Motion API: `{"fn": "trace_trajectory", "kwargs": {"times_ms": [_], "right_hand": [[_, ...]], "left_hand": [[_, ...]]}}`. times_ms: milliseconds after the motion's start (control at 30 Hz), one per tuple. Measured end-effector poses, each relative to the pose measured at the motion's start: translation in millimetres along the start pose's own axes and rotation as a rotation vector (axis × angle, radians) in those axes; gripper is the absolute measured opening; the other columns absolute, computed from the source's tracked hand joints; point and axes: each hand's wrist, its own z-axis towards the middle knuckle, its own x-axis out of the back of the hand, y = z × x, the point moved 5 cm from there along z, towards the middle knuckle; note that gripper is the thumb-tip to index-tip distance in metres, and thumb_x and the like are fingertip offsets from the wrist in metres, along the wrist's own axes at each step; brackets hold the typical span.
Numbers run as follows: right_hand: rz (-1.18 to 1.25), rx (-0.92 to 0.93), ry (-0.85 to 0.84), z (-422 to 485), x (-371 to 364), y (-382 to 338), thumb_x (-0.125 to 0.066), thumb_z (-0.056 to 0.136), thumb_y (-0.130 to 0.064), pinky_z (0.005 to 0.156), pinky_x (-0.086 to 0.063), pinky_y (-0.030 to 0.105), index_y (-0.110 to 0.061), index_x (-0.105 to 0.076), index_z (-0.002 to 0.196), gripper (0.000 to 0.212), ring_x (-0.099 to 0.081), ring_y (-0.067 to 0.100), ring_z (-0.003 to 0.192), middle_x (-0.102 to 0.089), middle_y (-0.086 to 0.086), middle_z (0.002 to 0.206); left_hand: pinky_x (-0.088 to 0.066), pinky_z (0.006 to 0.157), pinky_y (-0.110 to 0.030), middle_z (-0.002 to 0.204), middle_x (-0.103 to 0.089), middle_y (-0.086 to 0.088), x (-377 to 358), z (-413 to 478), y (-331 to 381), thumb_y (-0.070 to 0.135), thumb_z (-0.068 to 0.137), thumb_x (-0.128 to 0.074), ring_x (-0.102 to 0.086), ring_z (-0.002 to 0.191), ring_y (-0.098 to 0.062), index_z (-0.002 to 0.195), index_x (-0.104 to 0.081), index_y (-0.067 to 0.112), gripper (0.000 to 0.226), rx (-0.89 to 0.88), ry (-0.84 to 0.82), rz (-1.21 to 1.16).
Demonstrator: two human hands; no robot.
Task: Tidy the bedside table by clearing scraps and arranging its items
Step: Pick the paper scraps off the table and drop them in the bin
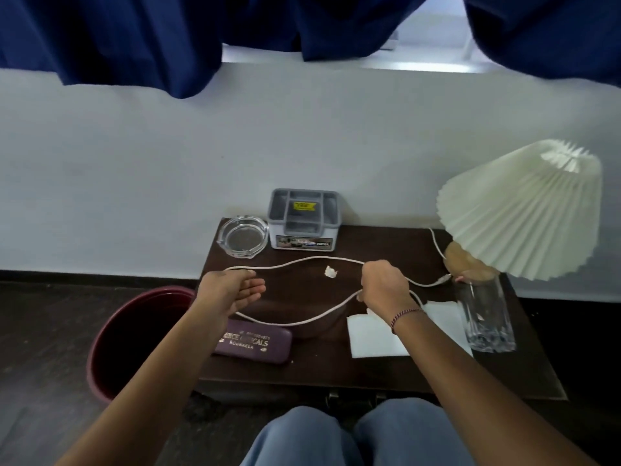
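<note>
A white cable (295, 262) lies in a long loop across the dark wooden bedside table (369, 371). My right hand (384, 284) is closed on both strands of the loop near the table's middle. My left hand (232, 287) holds the loop's left end at the table's left edge, fingers partly curled. A small crumpled white scrap (330, 272) lies inside the loop between my hands. A white napkin (373, 338) lies flat under my right wrist. A purple glasses case (255, 341) rests at the front left.
A glass ashtray (242, 236) and a grey compartment organiser (304, 218) stand at the back. A pleated white lamp (524, 210) and a tall clear glass (487, 317) occupy the right side. A dark red bin (134, 334) stands on the floor to the left.
</note>
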Motion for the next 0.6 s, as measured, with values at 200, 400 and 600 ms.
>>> {"fn": "trace_trajectory", "kwargs": {"times_ms": [200, 400, 600], "right_hand": [[0.002, 0.001, -0.043, 1.0, -10.1, 9.9, -0.067, 0.084, -0.012, 0.082, -0.052, 0.033, -0.007, -0.063, 0.111, 0.028, -0.062, 0.028, 0.105, -0.065, 0.013, 0.112], [0.019, 0.031, 0.041, -3.0, -15.2, 11.3, -0.053, 0.088, 0.0, 0.084, -0.051, 0.033, -0.006, -0.061, 0.11, 0.024, -0.061, 0.028, 0.106, -0.062, 0.013, 0.114], [0.096, 0.01, 0.048, -1.0, -20.8, 14.1, -0.054, 0.089, 0.0, 0.079, -0.05, 0.03, -0.005, -0.062, 0.104, 0.018, -0.061, 0.027, 0.1, -0.064, 0.014, 0.108]], "left_hand": [[-0.054, 0.044, -0.018, 0.073, -0.065, -0.014, -13.2, 3.9, -6.8, 0.003, 0.09, -0.053, -0.065, 0.041, -0.009, 0.079, -0.057, 0.0, 0.013, -0.009, -0.015, 0.036], [-0.054, 0.045, -0.017, 0.078, -0.063, -0.016, -15.8, 3.3, -9.6, 0.002, 0.089, -0.054, -0.066, 0.043, -0.009, 0.08, -0.058, -0.001, 0.011, -0.025, -0.023, 0.04], [-0.055, 0.05, -0.018, 0.074, -0.065, -0.016, -19.5, 1.3, -8.7, -0.002, 0.088, -0.054, -0.067, 0.045, -0.009, 0.079, -0.059, 0.0, 0.01, -0.068, -0.038, 0.039]]}}
